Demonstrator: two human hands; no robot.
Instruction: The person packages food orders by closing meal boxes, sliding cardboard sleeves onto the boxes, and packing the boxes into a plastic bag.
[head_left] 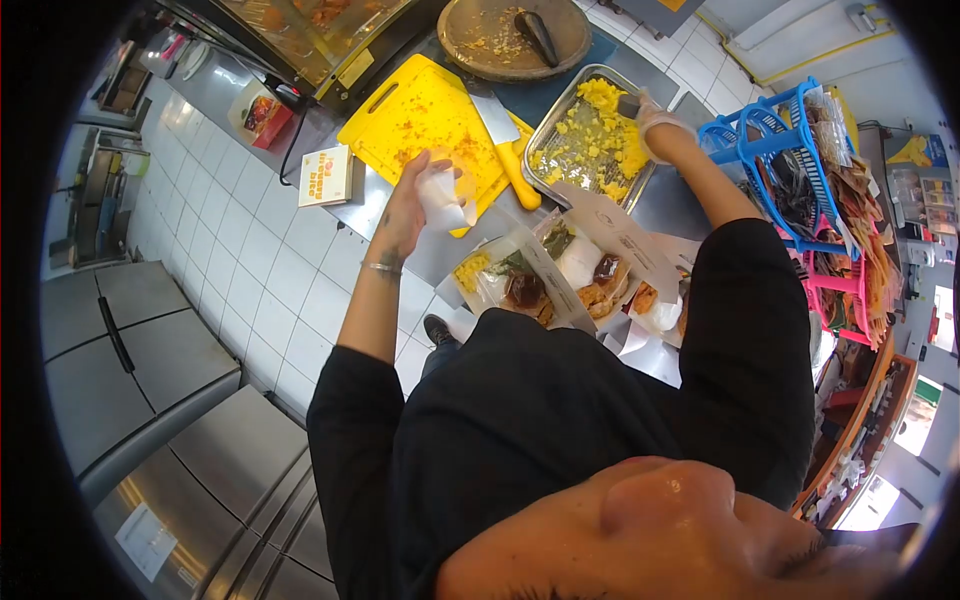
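My left hand (405, 207) is closed around a thin white paper piece (445, 200), held over the near edge of a yellow cutting board (400, 110). In a clear plastic glove, my right hand (664, 132) reaches over a metal tray (543, 137) of crumbled yellow food (603, 100) that looks like scrambled egg. A small dark flat-ended tool (628, 106) shows at its fingers, its kind unclear. Close to my body, open meal boxes (545, 268) hold white rice (578, 262), dark sauce, greens and browned pieces.
A cleaver (492, 115) and a yellow-handled knife (518, 175) lie by the board. Behind stands a round wooden mortar (480, 40) with a dark pestle (537, 38). Blue baskets (790, 140) of packets stand right; a small printed box (326, 177) sits left, near a glass cabinet (310, 40).
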